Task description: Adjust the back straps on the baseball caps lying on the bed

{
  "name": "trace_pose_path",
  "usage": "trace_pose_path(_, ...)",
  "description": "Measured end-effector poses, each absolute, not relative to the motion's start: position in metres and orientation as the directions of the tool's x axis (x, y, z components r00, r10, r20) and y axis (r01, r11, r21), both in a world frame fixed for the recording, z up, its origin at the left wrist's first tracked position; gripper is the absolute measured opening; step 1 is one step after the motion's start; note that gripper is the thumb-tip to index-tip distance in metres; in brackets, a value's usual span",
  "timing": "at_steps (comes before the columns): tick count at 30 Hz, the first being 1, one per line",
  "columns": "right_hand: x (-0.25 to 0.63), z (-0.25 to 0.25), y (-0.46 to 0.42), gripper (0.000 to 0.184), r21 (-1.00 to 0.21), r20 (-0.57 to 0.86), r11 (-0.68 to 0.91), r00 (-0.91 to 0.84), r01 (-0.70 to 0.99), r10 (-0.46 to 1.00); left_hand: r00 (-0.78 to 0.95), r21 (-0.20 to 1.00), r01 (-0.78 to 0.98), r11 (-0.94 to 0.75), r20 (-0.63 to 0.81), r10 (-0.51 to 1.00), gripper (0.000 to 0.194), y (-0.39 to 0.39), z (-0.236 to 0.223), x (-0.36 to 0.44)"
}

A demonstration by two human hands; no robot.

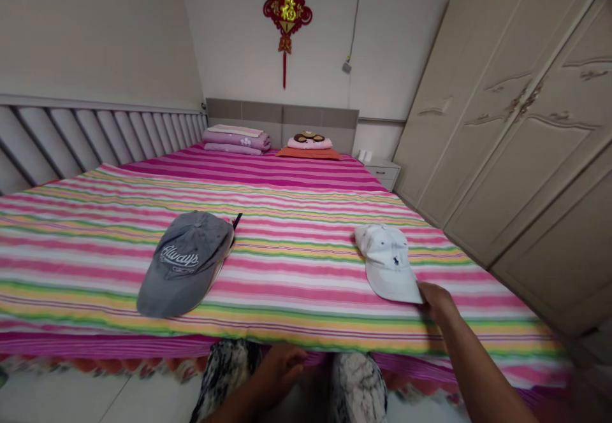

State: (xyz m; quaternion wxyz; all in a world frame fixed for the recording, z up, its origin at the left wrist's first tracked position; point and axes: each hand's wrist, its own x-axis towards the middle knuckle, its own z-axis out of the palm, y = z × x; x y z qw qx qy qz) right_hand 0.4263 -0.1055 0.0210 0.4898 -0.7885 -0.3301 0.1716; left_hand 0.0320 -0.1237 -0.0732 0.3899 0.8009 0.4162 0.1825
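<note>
A white baseball cap (386, 254) with a small dark logo lies on the striped bedspread (296, 283) to the right. My right hand (436, 301) pinches the near right edge of its brim, the fingertips partly hidden behind the cap. On the left lies a grey baseball cap (191, 257) with white lettering, its brim towards me and a dark strap sticking out at the back. Nothing touches that cap but the bed. My left hand (282, 371) hangs low between my knees by the bed's front edge, its fingers loosely curled in, with nothing seen in them.
Folded purple bedding (236, 139) and an orange pillow (308, 153) with pink things on top lie by the headboard (315, 117). A slatted rail (95, 133) borders the left side. At the right stand a nightstand (385, 171) and a tall wardrobe (507, 123).
</note>
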Motion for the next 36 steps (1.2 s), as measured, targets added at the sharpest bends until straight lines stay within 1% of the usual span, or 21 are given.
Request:
trace_pose_path(2,0.415,0.025,-0.112,0.032,-0.784,0.137,-0.401,0.763,0.474,0.632,0.589,0.780,0.510,-0.363,-0.009,0.808,0.026,-0.124,-0.072,0.028)
trace_pose_path(3,0.406,0.026,-0.116,0.038,-0.724,0.189,-0.431,0.756,0.538,0.627,0.595,0.784,0.497,-0.372,0.004,0.803,0.025,-0.124,-0.072,0.027)
trace_pose_path(5,0.384,0.025,-0.123,0.046,-0.608,0.305,-0.404,0.671,0.683,0.675,0.608,0.796,0.470,-0.381,0.021,0.794,0.025,-0.124,-0.069,0.025)
trace_pose_path(7,0.358,0.021,-0.126,0.045,-0.505,0.375,-0.327,0.544,0.799,0.750,0.619,0.805,0.454,-0.383,0.024,0.785,0.025,-0.125,-0.067,0.024)
trace_pose_path(9,0.337,0.014,-0.127,0.045,-0.396,0.415,-0.294,0.455,0.870,0.788,0.625,0.813,0.445,-0.375,0.019,0.781,0.025,-0.126,-0.063,0.024)
trace_pose_path(11,0.326,0.009,-0.127,0.047,-0.222,0.454,-0.329,0.396,0.918,0.799,0.626,0.823,0.434,-0.366,0.016,0.780,0.023,-0.127,-0.059,0.023)
trace_pose_path(13,0.324,0.006,-0.127,0.046,-0.058,0.472,-0.361,0.344,0.931,0.812,0.605,0.832,0.425,-0.357,0.032,0.795,0.023,-0.128,-0.054,0.019)
trace_pose_path(14,0.325,0.006,-0.127,0.044,-0.006,0.473,-0.363,0.322,0.932,0.820,0.586,0.833,0.427,-0.351,0.040,0.809,0.023,-0.127,-0.051,0.015)
trace_pose_path(15,0.327,0.006,-0.128,0.042,0.013,0.478,-0.353,0.304,0.936,0.824,0.561,0.834,0.432,-0.343,0.049,0.826,0.023,-0.126,-0.047,0.010)
trace_pose_path(17,0.329,0.004,-0.130,0.042,0.008,0.526,-0.310,0.260,0.951,0.810,0.490,0.849,0.427,-0.310,0.071,0.869,0.024,-0.122,-0.040,-0.002)
trace_pose_path(19,0.323,-0.002,-0.133,0.045,-0.023,0.606,-0.222,0.190,0.975,0.772,0.389,0.907,0.358,-0.224,0.074,0.918,0.021,-0.116,-0.032,-0.018)
trace_pose_path(20,0.315,-0.007,-0.136,0.046,-0.046,0.630,-0.144,0.141,0.988,0.764,0.317,0.947,0.283,-0.153,0.058,0.947,0.019,-0.113,-0.027,-0.027)
trace_pose_path(22,0.291,-0.022,-0.145,0.044,-0.093,0.647,0.051,0.022,0.994,0.762,0.144,0.998,0.064,0.013,-0.023,0.989,0.017,-0.107,-0.019,-0.044)
trace_pose_path(23,0.275,-0.030,-0.150,0.042,-0.117,0.649,0.156,-0.044,0.981,0.759,0.048,0.994,-0.075,0.082,-0.078,0.996,0.017,-0.105,-0.015,-0.053)
trace_pose_path(25,0.239,-0.046,-0.162,0.034,-0.147,0.659,0.338,-0.163,0.930,0.735,-0.138,0.934,-0.335,0.126,-0.181,0.974,0.019,-0.103,-0.009,-0.070)
trace_pose_path(26,0.222,-0.053,-0.168,0.030,-0.163,0.665,0.433,-0.226,0.886,0.712,-0.215,0.897,-0.428,0.112,-0.221,0.951,0.020,-0.102,-0.007,-0.078)
trace_pose_path(28,0.190,-0.062,-0.175,0.023,-0.209,0.665,0.566,-0.309,0.797,0.680,-0.339,0.841,-0.537,0.064,-0.285,0.897,0.016,-0.101,-0.006,-0.094)
trace_pose_path(29,0.178,-0.064,-0.177,0.022,-0.248,0.652,0.609,-0.335,0.753,0.680,-0.388,0.826,-0.562,0.045,-0.311,0.868,0.013,-0.101,-0.007,-0.102)
trace_pose_path(31,0.161,-0.064,-0.177,0.023,-0.347,0.608,0.643,-0.358,0.683,0.709,-0.471,0.802,-0.597,0.012,-0.363,0.804,0.011,-0.101,-0.009,-0.116)
trace_pose_path(33,0.152,-0.061,-0.175,0.024,-0.444,0.560,0.629,-0.350,0.639,0.751,-0.529,0.778,-0.627,-0.018,-0.409,0.743,0.011,-0.099,-0.012,-0.129)
trace_pose_path(36,0.149,-0.058,-0.172,0.022,-0.537,0.500,0.583,-0.327,0.610,0.802,-0.549,0.754,-0.656,-0.034,-0.445,0.708,0.009,-0.095,-0.013,-0.144)
